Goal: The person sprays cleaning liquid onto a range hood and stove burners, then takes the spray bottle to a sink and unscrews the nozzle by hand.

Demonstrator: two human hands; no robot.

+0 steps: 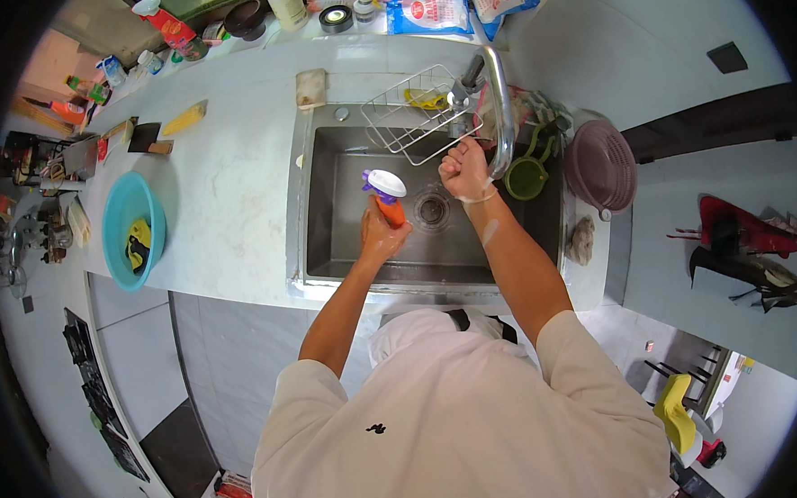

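Observation:
My left hand [381, 235] grips an orange spray bottle [391, 212] with a white and purple trigger head, over the left part of the steel sink [344, 252]. Beneath the chrome faucet [501, 108], my right hand [465, 170] is raised over the sink, its fingers curled near the faucet's base; whether it holds anything cannot be told. Some whitish suds or water show on the right wrist and forearm. A wire rack [409, 130] sits across the sink's back edge, just behind the right hand. The drain [431, 210] lies between the two hands.
A green strainer [525, 178] and a mauve plastic basket [602, 167] are at the sink's right. On the counter to the left stand a turquoise basin [115, 230] holding a yellow and black item, a corn cob [184, 119] and a cleaver [144, 137]. Bottles and blue bags [430, 12] line the back ledge.

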